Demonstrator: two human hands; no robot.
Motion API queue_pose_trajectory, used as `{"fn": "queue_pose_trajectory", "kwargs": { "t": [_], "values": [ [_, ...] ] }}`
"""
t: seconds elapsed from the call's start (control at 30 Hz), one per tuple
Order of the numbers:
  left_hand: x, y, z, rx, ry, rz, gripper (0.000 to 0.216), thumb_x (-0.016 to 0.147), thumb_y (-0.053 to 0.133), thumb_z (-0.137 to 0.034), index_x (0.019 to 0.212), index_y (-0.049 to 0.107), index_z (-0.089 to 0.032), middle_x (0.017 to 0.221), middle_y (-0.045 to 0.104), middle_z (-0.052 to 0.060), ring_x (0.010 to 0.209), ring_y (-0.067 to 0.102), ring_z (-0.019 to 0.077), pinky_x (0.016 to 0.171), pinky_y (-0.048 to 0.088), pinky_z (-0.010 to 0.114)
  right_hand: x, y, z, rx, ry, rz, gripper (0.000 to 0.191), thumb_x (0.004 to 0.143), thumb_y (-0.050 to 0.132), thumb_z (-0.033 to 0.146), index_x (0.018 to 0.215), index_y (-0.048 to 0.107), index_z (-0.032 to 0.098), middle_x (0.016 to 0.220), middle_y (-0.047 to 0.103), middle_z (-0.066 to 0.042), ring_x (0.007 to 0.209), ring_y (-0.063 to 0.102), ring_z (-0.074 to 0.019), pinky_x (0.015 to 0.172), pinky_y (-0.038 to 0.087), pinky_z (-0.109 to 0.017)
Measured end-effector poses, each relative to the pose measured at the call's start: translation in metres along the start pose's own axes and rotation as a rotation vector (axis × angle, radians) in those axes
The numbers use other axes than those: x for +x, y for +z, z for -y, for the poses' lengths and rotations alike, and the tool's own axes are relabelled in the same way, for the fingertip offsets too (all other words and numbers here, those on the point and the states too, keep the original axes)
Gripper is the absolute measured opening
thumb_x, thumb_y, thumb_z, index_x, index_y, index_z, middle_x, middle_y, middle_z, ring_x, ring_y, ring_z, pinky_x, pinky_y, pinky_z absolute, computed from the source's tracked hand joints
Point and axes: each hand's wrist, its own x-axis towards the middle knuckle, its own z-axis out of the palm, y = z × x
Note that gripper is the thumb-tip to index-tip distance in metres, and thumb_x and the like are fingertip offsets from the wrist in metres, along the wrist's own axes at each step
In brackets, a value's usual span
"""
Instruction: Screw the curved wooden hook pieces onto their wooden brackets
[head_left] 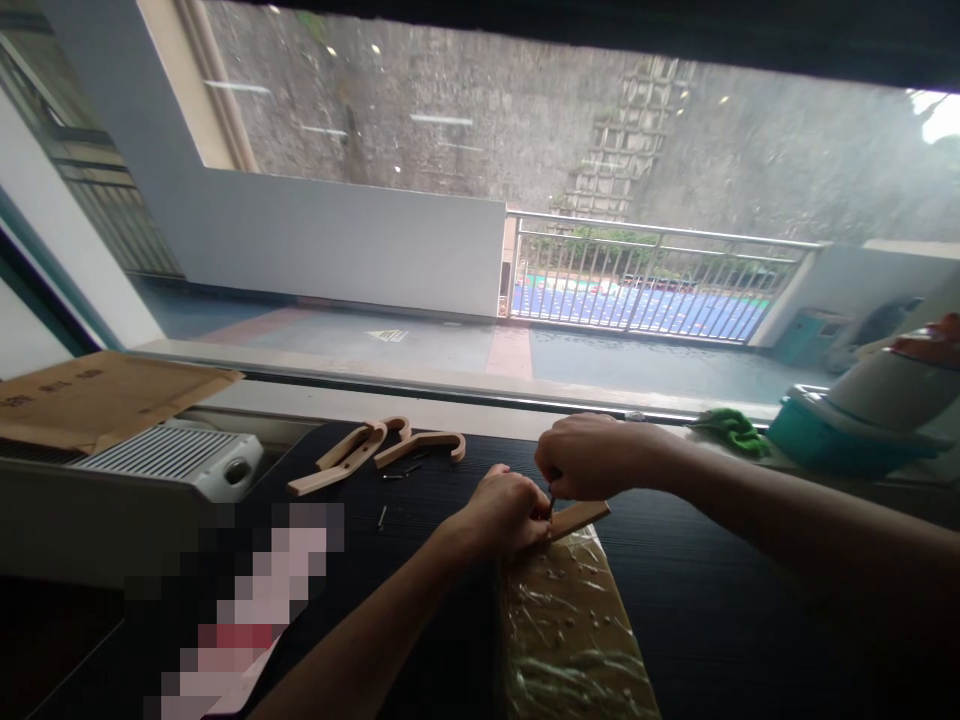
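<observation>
My left hand (504, 512) is closed on a pale wooden hook (581, 520), pressing it onto the end of a brown, tape-wrapped box (574, 620). The hook's curved end is hidden by that hand. Above the wood, my right hand (581, 455) makes a fist around a thin-shafted tool (553, 493). Its shaft points down at the wood beside my left fingertips, while the handle is out of sight inside the fist. Several more wooden hooks (352, 460) lie further left on the dark table (442, 500), with a few loose screws (382, 517) near them.
A brown paper envelope (112, 395) rests on a white slatted appliance (172, 455) at the left. A blurred-out object (255, 610) lies at front left. On the right sill are a green cloth (731, 430) and a teal basin (832, 435). A window spans the back.
</observation>
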Motion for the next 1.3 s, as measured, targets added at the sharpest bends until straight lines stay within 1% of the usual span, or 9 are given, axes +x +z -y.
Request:
{"fn": "queue_pose_trajectory", "kwargs": {
  "t": [0.13, 0.23, 0.37, 0.47, 0.57, 0.63, 0.87, 1.03, 1.3],
  "values": [
    [-0.001, -0.003, -0.003, -0.002, -0.022, -0.004, 0.018, 0.076, 0.054, -0.024, 0.063, 0.067, -0.020, 0.064, 0.068, -0.002, 0.065, 0.058, 0.0132, 0.084, 0.031, 0.032, 0.005, 0.007, -0.002, -0.009, 0.100, -0.037, 0.025, 0.076, 0.051, 0.027, 0.082, 0.069, 0.012, 0.075, 0.067, -0.010, 0.064, 0.056, -0.0161, 0.052, 0.034, -0.026],
    [-0.001, -0.005, -0.004, 0.000, -0.038, 0.012, 0.019, 0.077, 0.054, -0.025, 0.064, 0.067, -0.020, 0.065, 0.068, -0.002, 0.066, 0.057, 0.0135, 0.083, 0.031, 0.032, 0.001, -0.002, 0.003, -0.031, 0.091, -0.038, 0.025, 0.075, 0.055, 0.030, 0.085, 0.070, 0.013, 0.077, 0.068, -0.010, 0.068, 0.057, -0.0175, 0.056, 0.035, -0.028],
    [-0.002, -0.006, -0.004, -0.017, -0.031, 0.017, 0.018, 0.077, 0.055, -0.026, 0.067, 0.068, -0.020, 0.069, 0.069, -0.002, 0.069, 0.058, 0.0136, 0.085, 0.031, 0.032, -0.011, -0.016, 0.012, -0.054, 0.028, 0.011, 0.020, 0.071, 0.060, 0.017, 0.087, 0.070, 0.019, 0.079, 0.068, -0.006, 0.069, 0.058, -0.0179, 0.058, 0.035, -0.030],
    [-0.002, -0.007, -0.005, -0.031, -0.037, 0.024, 0.016, 0.077, 0.055, -0.024, 0.069, 0.070, -0.022, 0.070, 0.069, -0.003, 0.070, 0.058, 0.0136, 0.086, 0.031, 0.032, -0.017, -0.009, 0.014, -0.042, -0.009, 0.015, 0.015, 0.070, 0.059, 0.011, 0.071, 0.068, 0.022, 0.072, 0.067, -0.005, 0.064, 0.056, -0.0168, 0.057, 0.034, -0.030],
    [-0.002, -0.007, -0.006, -0.043, -0.054, 0.039, 0.017, 0.077, 0.055, -0.024, 0.068, 0.070, -0.022, 0.068, 0.069, -0.003, 0.069, 0.058, 0.0138, 0.089, 0.031, 0.034, -0.022, 0.004, 0.009, 0.026, -0.048, -0.037, 0.020, 0.073, 0.057, 0.012, 0.058, 0.062, 0.024, 0.064, 0.064, -0.003, 0.059, 0.053, -0.0146, 0.056, 0.032, -0.030],
    [-0.002, -0.007, -0.005, -0.054, -0.044, 0.038, 0.016, 0.076, 0.055, -0.023, 0.072, 0.071, -0.023, 0.073, 0.071, -0.002, 0.074, 0.060, 0.0154, 0.091, 0.030, 0.035, -0.024, 0.007, 0.002, 0.037, -0.039, -0.096, 0.017, 0.075, 0.053, 0.015, 0.063, 0.063, 0.023, 0.066, 0.064, -0.003, 0.059, 0.051, -0.0141, 0.056, 0.031, -0.030],
    [0.000, -0.006, -0.003, -0.089, -0.062, 0.053, 0.017, 0.075, 0.056, -0.023, 0.080, 0.072, -0.024, 0.081, 0.072, -0.001, 0.082, 0.061, 0.0180, 0.094, 0.029, 0.037, -0.026, -0.011, -0.013, 0.019, 0.034, -0.117, 0.019, 0.078, 0.047, 0.022, 0.072, 0.065, 0.023, 0.066, 0.063, 0.001, 0.055, 0.045, -0.0111, 0.053, 0.027, -0.027],
    [0.000, -0.005, -0.003, -0.091, -0.065, 0.051, 0.015, 0.076, 0.055, -0.024, 0.071, 0.069, -0.023, 0.075, 0.070, -0.001, 0.078, 0.060, 0.0166, 0.097, 0.024, 0.040, -0.024, -0.009, -0.010, 0.024, 0.017, -0.077, 0.017, 0.077, 0.049, 0.022, 0.069, 0.064, 0.021, 0.065, 0.062, 0.001, 0.054, 0.043, -0.0101, 0.054, 0.028, -0.026],
    [-0.001, -0.007, -0.005, -0.069, -0.055, 0.045, 0.018, 0.076, 0.055, -0.025, 0.064, 0.066, -0.019, 0.065, 0.066, -0.002, 0.066, 0.053, 0.0118, 0.095, 0.026, 0.039, -0.022, 0.001, -0.011, 0.030, -0.016, -0.078, 0.020, 0.076, 0.047, 0.022, 0.072, 0.067, 0.021, 0.069, 0.063, 0.000, 0.058, 0.046, -0.0108, 0.054, 0.028, -0.026]
  ]
}}
